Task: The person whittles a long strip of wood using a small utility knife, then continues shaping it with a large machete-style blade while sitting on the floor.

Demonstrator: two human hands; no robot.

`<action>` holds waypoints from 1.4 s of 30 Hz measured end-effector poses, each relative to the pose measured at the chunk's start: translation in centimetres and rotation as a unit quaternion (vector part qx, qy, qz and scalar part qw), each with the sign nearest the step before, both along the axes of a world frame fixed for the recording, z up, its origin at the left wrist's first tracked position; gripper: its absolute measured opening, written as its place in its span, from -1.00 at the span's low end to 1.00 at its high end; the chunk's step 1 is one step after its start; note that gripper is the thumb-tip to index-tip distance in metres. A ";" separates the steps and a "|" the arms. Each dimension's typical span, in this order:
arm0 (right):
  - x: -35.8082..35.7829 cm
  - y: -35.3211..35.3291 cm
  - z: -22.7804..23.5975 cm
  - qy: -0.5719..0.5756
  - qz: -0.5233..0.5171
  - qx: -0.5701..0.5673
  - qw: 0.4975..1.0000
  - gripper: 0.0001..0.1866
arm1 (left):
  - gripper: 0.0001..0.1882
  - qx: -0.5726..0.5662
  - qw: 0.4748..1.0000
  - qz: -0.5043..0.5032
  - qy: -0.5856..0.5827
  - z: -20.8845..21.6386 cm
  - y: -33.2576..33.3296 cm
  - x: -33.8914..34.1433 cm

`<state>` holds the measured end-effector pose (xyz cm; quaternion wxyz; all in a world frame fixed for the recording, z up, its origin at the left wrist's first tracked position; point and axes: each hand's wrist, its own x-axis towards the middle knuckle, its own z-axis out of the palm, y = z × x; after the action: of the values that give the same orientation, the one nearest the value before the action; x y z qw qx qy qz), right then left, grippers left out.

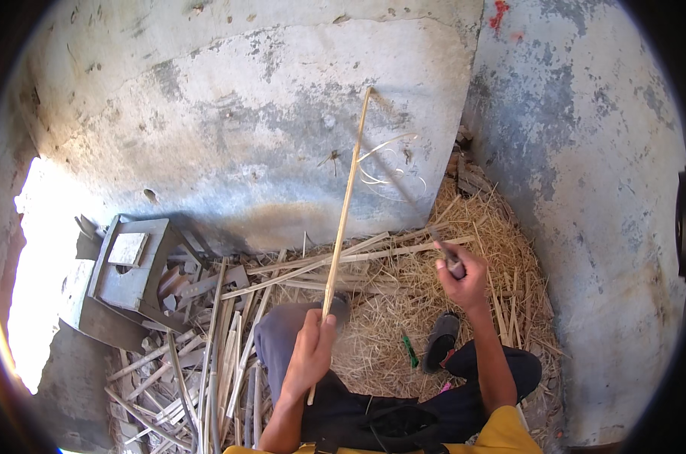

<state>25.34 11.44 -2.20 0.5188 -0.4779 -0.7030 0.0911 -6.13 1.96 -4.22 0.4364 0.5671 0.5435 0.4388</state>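
My left hand (310, 348) is closed around the lower part of a long, pale split-bamboo strip (345, 208), which rises with its far end near the wall. Thin curled shavings (373, 180) hang from the strip about a third of the way down from its tip. To the right and apart from the strip, my right hand (464, 276) grips the handle of a dark knife (450, 259), its narrow blade pointing up and left. My fingers hide part of that handle.
Straw-like shavings (388, 340) cover the floor. Long strips (222, 348) pile up on the left, beside a weathered grey wooden box (127, 265). A green object (410, 350) lies near my shoe (440, 342). Worn plaster walls (282, 129) stand ahead and at right.
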 end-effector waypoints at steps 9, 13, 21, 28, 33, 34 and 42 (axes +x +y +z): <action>-2.7 3.4 -1.8 -0.221 0.052 0.047 0.973 -0.69 | -0.76 -0.004 1.000 -0.001 -0.030 -0.8 0.2 0.0; -2.8 6.3 -1.1 -0.241 0.099 -0.046 0.964 -0.69 | -0.78 0.009 1.000 0.002 0.002 -0.4 0.2 -0.2; -3.8 8.8 -0.5 -0.334 0.156 -0.047 0.928 -0.61 | -0.76 0.063 0.993 0.012 0.095 1.1 0.2 -0.1; -2.2 17.7 1.8 -0.422 0.030 -0.035 0.905 -0.63 | -0.83 0.058 0.987 0.021 0.148 1.0 0.0 0.3; 0.2 22.5 3.8 -0.342 0.015 0.022 0.939 -0.67 | -0.85 0.054 0.986 0.019 0.154 0.9 0.5 0.4; -1.1 21.6 4.2 -0.327 0.039 -0.061 0.942 -0.69 | -0.85 0.036 0.986 0.025 0.158 1.4 0.2 -0.1; -0.1 23.5 2.6 -0.236 -0.019 -0.218 0.947 -0.75 | -0.85 0.054 0.982 0.008 0.181 0.9 0.2 0.8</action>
<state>25.19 34.99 0.40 0.2228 -0.6009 -0.7587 0.1171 -5.38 2.20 -3.28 0.2958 0.6554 0.5935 0.3616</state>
